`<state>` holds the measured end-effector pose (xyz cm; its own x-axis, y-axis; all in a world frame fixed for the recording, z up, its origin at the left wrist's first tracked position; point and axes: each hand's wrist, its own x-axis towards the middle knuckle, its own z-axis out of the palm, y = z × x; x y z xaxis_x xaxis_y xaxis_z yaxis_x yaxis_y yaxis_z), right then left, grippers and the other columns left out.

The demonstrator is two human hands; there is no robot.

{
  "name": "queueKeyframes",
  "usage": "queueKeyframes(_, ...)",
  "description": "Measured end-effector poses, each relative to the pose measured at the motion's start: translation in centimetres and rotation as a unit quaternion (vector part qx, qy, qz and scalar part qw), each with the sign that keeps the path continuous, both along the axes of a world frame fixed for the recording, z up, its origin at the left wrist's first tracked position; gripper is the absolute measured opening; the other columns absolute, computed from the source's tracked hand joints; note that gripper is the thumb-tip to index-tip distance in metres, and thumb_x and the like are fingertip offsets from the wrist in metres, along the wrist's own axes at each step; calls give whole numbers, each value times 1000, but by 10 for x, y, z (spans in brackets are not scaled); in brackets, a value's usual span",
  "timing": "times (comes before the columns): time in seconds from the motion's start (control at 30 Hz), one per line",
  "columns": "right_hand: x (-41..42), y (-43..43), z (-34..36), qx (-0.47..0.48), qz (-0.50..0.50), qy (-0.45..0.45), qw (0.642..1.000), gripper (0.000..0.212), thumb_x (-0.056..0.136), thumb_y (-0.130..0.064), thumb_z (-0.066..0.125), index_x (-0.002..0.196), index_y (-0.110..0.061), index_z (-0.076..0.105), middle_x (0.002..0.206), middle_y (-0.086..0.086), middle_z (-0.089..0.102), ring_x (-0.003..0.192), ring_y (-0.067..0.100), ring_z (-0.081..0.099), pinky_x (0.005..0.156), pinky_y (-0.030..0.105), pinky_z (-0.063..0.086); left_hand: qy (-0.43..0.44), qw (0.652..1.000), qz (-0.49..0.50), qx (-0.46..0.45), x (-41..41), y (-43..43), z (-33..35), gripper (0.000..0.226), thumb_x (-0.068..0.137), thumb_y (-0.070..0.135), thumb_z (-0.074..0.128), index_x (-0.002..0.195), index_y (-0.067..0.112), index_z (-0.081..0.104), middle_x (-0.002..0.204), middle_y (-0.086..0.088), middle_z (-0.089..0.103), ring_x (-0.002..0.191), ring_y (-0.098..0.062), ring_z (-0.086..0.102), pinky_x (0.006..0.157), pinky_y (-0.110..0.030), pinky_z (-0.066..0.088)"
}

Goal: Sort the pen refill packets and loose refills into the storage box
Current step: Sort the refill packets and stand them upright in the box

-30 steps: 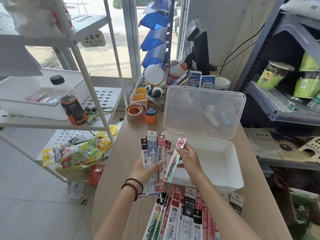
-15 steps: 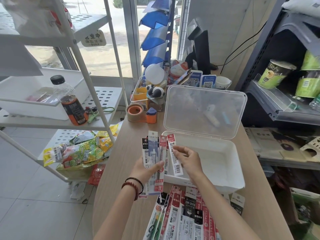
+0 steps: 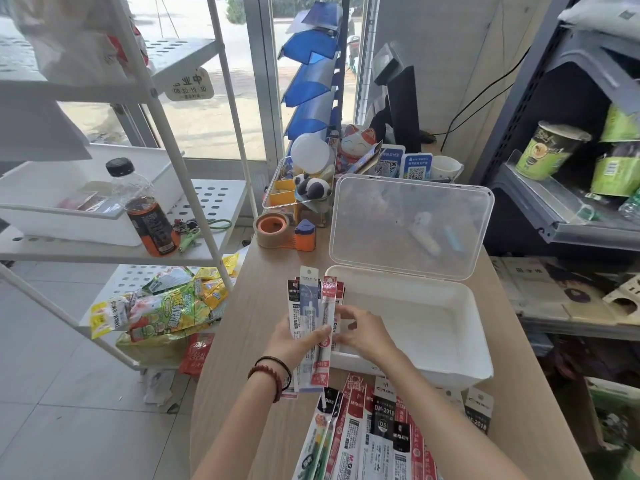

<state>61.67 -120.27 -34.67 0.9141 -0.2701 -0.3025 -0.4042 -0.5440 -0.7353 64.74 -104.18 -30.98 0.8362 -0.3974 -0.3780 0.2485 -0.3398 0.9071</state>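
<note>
My left hand (image 3: 294,341) holds an upright fan of several pen refill packets (image 3: 311,306) at the front left corner of the white storage box (image 3: 460,362). My right hand (image 3: 363,332) is against the right side of that fan, fingers curled on the packets. The box stands open on the wooden table (image 3: 249,341), its clear lid (image 3: 412,223) tipped up behind it, and its inside looks bare. More refill packets (image 3: 374,431) lie spread on the table below my hands, partly under my right forearm.
A tape roll (image 3: 273,227) and an orange sharpener (image 3: 304,235) sit behind the box, near a desk organiser with a panda toy (image 3: 311,190). A white shelf rack with a drink bottle (image 3: 147,211) and snack bags (image 3: 166,306) stands left. Grey shelving with cup noodles (image 3: 550,150) is right.
My right hand carried a single packet leftward and brought it into the fan held by my left hand. The fan has stayed in place.
</note>
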Motion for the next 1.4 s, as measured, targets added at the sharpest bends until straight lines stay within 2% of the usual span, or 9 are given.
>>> queueKeyframes(0.1, 2, 1, -4, -29, 18, 26, 999, 69, 78, -28, 78, 140, -29, 48, 139, 0, 52, 123, 20, 53, 106, 42, 44, 1, 1000, 2, -10, -2, 0, 0, 24, 81, 27, 71, 102, 21, 61, 95, 3, 70, 86, -11, 66, 69, -23, 51)
queueKeyframes(0.27, 1, 2, 0, -52, 23, 25, 998, 58, 84, -33, 71, 138, -31, 50, 139, 5, 45, 123, 23, 51, 105, 39, 43, 3, 1000, 8, -18, -2, 0, 1, 16, 82, 25, 71, 94, 24, 61, 93, 2, 70, 84, -12, 67, 69, -23, 51)
queueKeyframes(0.43, -9, 2, 12, 50, -44, -89, 994, 15, 92, -43, 59, 104, -36, 65, 113, -7, 63, 95, 5, 59, 86, 23, 48, -4, 1000, 11, -23, -5, -1, 3, 16, 81, 24, 71, 94, 23, 62, 91, 2, 70, 82, -10, 67, 67, -21, 50)
queueKeyframes(0.6, -21, 6, 25, 164, -45, -143, 975, 27, 85, -49, 61, 94, -26, 70, 86, -10, 73, 72, -4, 65, 69, 10, 48, -15, 1000, 19, -11, -8, -3, 5, 24, 80, 25, 72, 100, 17, 63, 87, 1, 70, 77, -8, 66, 62, -18, 48)
queueKeyframes(0.8, -20, 5, 25, 192, -53, -130, 971, 16, 91, -34, 64, 91, -18, 64, 88, -3, 75, 75, 7, 71, 65, 13, 45, -34, 999, 22, -11, -11, -3, 7, 14, 80, 26, 71, 89, 22, 61, 80, 4, 69, 70, -6, 66, 56, -14, 47)
queueKeyframes(1.03, -19, -2, 24, 260, -191, -186, 928, 11, 97, -16, 47, 94, -10, 55, 90, -4, 76, 86, 22, 69, 78, 39, 52, -19, 1000, 23, 7, -8, -2, 0, 25, 79, 27, 73, 95, 12, 63, 80, -1, 73, 72, -12, 69, 67, -26, 54)
queueKeyframes(1.17, -20, -4, 23, 269, -265, -211, 901, 13, 96, -23, 56, 90, -11, 55, 85, -4, 74, 75, 13, 64, 68, 28, 47, -30, 999, 12, 26, -5, -1, -5, 24, 79, 31, 72, 93, 12, 66, 76, 1, 73, 70, -10, 69, 70, -28, 54)
queueKeyframes(1.27, -19, -2, 23, 243, -260, -221, 908, 17, 91, -29, 65, 91, -13, 59, 89, 3, 70, 78, 13, 65, 63, 21, 50, -29, 999, 13, 24, -5, -1, -6, 24, 79, 31, 72, 94, 14, 65, 78, 0, 74, 73, -12, 70, 73, -31, 55)
queueKeyframes(1.4, -21, -3, 18, 184, -240, -217, 928, 9, 88, -29, 69, 95, -27, 64, 94, -9, 69, 87, 7, 65, 67, 17, 53, -29, 999, 14, 28, -6, -2, -5, 25, 79, 32, 72, 96, 15, 65, 79, 0, 74, 77, -13, 70, 79, -37, 56)
